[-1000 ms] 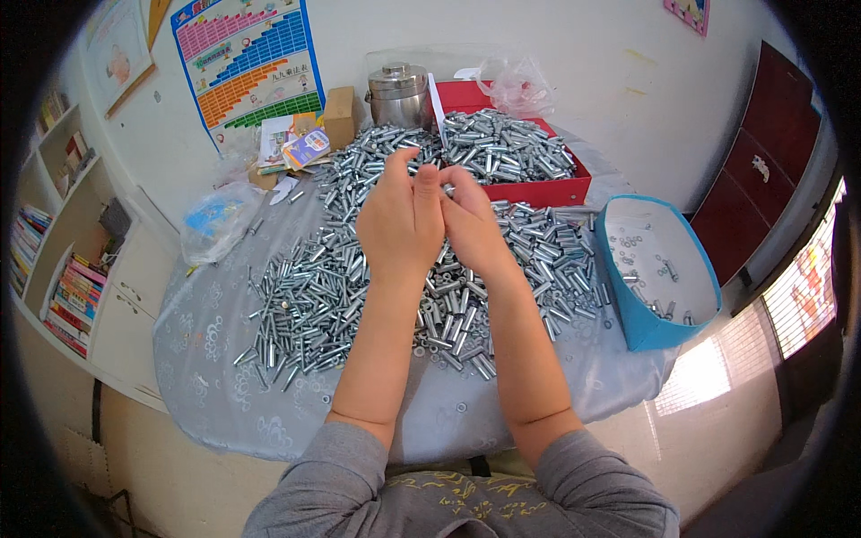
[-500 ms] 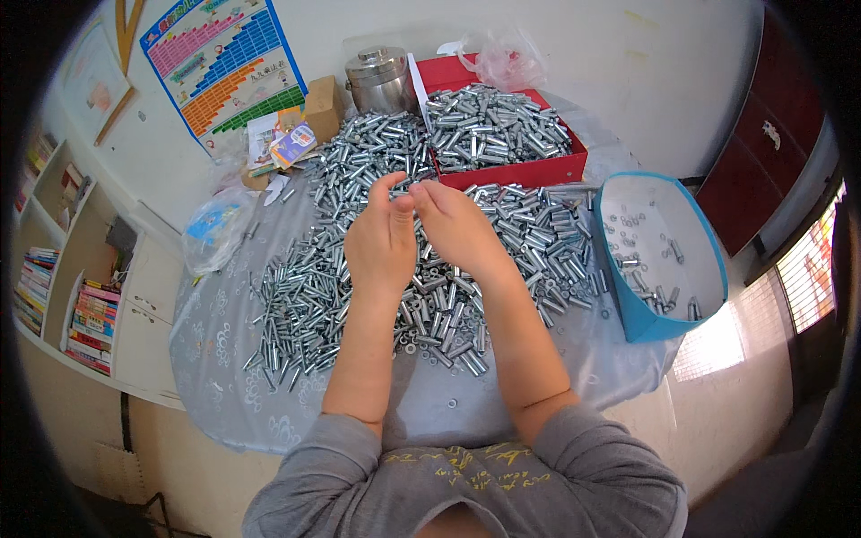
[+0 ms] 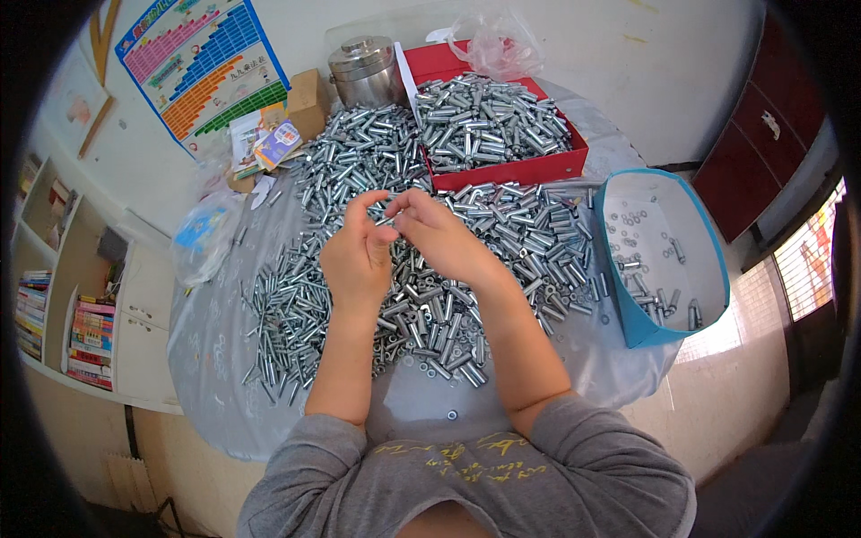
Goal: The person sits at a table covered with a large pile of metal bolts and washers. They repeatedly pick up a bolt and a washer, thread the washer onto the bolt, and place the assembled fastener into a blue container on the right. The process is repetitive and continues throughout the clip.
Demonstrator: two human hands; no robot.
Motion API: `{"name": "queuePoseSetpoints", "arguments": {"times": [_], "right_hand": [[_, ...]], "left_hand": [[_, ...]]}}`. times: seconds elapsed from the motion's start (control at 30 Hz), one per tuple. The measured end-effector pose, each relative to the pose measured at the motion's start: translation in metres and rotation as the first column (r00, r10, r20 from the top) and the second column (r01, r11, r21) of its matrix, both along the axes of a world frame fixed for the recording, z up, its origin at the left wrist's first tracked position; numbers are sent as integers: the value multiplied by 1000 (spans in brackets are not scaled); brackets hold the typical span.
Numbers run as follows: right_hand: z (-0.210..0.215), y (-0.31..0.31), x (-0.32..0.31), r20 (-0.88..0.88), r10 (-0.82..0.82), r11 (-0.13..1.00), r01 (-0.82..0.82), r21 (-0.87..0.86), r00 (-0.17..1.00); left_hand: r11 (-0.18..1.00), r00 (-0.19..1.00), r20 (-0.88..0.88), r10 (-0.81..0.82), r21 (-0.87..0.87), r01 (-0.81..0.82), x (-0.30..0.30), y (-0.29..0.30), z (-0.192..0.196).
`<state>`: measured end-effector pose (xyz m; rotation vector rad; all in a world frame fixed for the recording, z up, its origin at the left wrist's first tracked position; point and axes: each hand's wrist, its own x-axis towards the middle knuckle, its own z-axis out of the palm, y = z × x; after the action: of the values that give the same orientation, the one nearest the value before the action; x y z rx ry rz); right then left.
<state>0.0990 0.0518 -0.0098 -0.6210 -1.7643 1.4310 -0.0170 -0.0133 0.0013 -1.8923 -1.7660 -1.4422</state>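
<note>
My left hand [image 3: 357, 260] and my right hand [image 3: 441, 240] meet above a big heap of loose metal parts [image 3: 430, 327]. Thumb and index finger of the left hand curl toward the right hand's bent fingertips. A small silvery piece seems to lie between the fingertips, but against the shiny heap its kind is unclear. The heap holds short metal sleeves on the right, slender bolt-like pieces [image 3: 291, 309] on the left and small rings near the front. One ring-shaped nut or washer [image 3: 452, 415] lies alone near the table's front edge.
Behind the heap stands a red box [image 3: 511, 169] full of metal sleeves, with a steel pot [image 3: 366, 73] beside it. A blue fabric bin [image 3: 659, 334] at the right holds sleeves and rings. A plastic bag [image 3: 202, 238] lies at the left on the covered table [image 3: 211, 386].
Both hands have drawn down slightly toward me, and the left has shifted left. The right fingers have bent more, their tips meeting the left hand's. The view has tilted a little.
</note>
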Motion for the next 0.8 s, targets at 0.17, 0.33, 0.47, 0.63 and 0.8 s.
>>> {"name": "queuePoseSetpoints", "arguments": {"times": [0.17, 0.33, 0.47, 0.63, 0.8], "right_hand": [[6, -8, -2, 82, 3, 996, 4, -87, 997], [8, -14, -9, -26, -52, 977, 45, -207, 998], [-3, -9, -14, -10, -25, 985, 23, -173, 1000], [11, -13, -5, -121, -89, 955, 51, -292, 989], [5, -13, -5, -79, 98, 937, -118, -327, 992]], "left_hand": [[999, 999, 26, 29, -21, -28, -16, 1, -8], [1000, 995, 95, -15, -15, 17, -19, 0, -4], [997, 991, 110, -74, -26, 77, -15, 2, -2], [994, 983, 166, -76, -70, 89, -15, 0, 0], [995, 982, 174, -67, -66, 80, -16, -2, 1]]}}
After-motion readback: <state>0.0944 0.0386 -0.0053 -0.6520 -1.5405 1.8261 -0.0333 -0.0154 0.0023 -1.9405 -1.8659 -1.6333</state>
